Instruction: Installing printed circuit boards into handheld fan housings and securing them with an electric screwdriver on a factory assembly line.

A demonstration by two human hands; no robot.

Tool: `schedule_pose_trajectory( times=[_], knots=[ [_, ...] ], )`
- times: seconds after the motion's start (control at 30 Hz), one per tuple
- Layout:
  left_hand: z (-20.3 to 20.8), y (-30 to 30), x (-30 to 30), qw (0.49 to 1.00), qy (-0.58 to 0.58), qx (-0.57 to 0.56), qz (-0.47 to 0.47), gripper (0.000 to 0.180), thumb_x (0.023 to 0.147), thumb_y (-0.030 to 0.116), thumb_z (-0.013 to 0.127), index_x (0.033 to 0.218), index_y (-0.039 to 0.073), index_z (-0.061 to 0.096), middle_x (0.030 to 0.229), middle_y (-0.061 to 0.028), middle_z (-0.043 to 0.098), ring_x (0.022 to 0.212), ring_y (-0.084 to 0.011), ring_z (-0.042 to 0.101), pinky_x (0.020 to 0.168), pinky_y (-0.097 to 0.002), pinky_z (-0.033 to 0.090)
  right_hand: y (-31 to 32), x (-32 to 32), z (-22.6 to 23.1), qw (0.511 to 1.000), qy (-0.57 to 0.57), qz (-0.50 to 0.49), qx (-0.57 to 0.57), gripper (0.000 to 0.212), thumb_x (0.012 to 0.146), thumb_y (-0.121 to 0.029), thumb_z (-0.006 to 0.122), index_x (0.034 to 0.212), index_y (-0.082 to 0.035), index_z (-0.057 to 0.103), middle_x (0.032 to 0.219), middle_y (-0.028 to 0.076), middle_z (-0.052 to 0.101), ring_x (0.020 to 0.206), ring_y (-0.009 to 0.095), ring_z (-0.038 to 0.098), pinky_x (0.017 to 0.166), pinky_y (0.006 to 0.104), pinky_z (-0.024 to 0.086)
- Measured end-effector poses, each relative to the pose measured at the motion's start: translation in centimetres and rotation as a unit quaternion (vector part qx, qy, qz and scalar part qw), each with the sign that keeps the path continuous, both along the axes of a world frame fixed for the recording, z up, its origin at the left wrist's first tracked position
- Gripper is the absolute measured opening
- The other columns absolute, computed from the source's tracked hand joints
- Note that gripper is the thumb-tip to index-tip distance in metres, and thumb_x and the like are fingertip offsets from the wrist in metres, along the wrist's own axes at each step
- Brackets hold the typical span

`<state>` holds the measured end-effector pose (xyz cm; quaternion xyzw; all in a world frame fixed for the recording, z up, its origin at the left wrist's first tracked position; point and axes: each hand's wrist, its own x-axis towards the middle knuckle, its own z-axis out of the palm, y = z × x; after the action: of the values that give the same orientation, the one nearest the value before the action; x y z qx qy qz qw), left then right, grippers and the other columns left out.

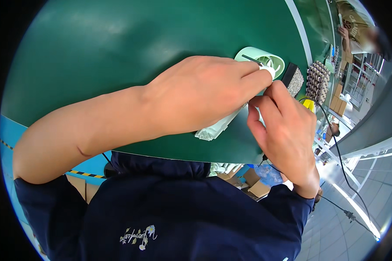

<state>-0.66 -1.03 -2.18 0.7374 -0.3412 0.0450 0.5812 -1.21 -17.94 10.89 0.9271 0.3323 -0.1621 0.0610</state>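
My left hand (pixel 209 89) reaches across from the left, its fingers closed in a pinch on a small white part (pixel 269 69). A thin dark rod (pixel 251 60) sticks out beside those fingers. Just behind them lies a pale green cup-shaped housing (pixel 281 64) on its side, with white ribs or blades inside. My right hand (pixel 285 126) is closed too, its thumb and forefinger meeting the left fingertips; whatever it pinches is hidden. Under both hands a translucent white plastic piece (pixel 217 128) shows in part on the green tabletop (pixel 117 43).
Right of the housing stand a black holder with silvery pieces (pixel 295 81) and a block of brown studs (pixel 318 80). A yellow object (pixel 308 104) and a black cable (pixel 337 148) lie beyond. Cardboard boxes (pixel 257 185) sit below the table edge. Another person (pixel 355 26) is at the upper right.
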Motion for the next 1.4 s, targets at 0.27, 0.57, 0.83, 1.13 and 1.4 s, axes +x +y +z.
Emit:
schedule_pose_trajectory(
  times=[0.27,0.57,0.83,1.13,1.4],
  knots=[
    [0.4,-0.1,-0.2,0.999,0.037,-0.038,0.013,0.066,0.077,-0.001,0.08,0.136,0.011,0.052,0.093,-0.0063,0.07,0.082,-0.0292,0.071,0.066,-0.0384,0.057,1.0,-0.6,0.2,0.997,-0.031,0.037,-0.067,0.019,0.078,-0.004,0.074,0.095,-0.003,0.066,0.094,0.008,0.059,0.072,0.025,0.064,0.058,0.0378,0.049],
    [0.5,0.2,-0.3,0.998,0.062,-0.023,-0.023,0.046,0.089,0.005,0.062,0.132,0.006,0.045,0.086,-0.0133,0.066,0.08,-0.0344,0.069,0.065,-0.0446,0.056,2.3,-0.3,0.3,0.973,-0.054,0.158,-0.156,0.011,0.071,-0.008,0.069,0.079,-0.003,0.063,0.097,0.007,0.06,0.072,0.015,0.057,0.055,0.0284,0.044],
    [0.7,0.2,-0.1,0.997,0.075,-0.021,-0.027,0.056,0.087,0.002,0.067,0.139,0.009,0.047,0.095,-0.0135,0.069,0.084,-0.0354,0.07,0.069,-0.045,0.056,1.4,-1.2,-0.3,0.984,-0.08,0.099,-0.125,0.015,0.072,-0.006,0.07,0.084,0.0,0.065,0.093,0.008,0.058,0.075,0.018,0.062,0.058,0.0321,0.051],
    [1.3,1.2,-0.5,0.994,0.09,0.022,-0.051,0.081,0.078,-0.002,0.078,0.148,0.013,0.041,0.126,-0.0145,0.052,0.097,-0.0376,0.068,0.077,-0.0444,0.059,0.2,-0.9,0.8,0.998,-0.025,-0.043,0.031,0.031,0.077,-0.004,0.077,0.108,-0.01,0.073,0.101,0.008,0.061,0.069,0.025,0.066,0.057,0.0389,0.05],
    [1.3,1.6,-0.1,0.993,0.098,0.007,-0.061,0.075,0.083,-0.002,0.072,0.149,0.009,0.037,0.122,-0.0184,0.051,0.091,-0.0397,0.07,0.073,-0.0456,0.06,0.2,0.6,-1.5,0.989,0.048,0.006,0.141,0.03,0.077,-0.004,0.078,0.106,-0.009,0.075,0.105,0.008,0.067,0.072,0.028,0.067,0.059,0.0386,0.054]
  ],
)
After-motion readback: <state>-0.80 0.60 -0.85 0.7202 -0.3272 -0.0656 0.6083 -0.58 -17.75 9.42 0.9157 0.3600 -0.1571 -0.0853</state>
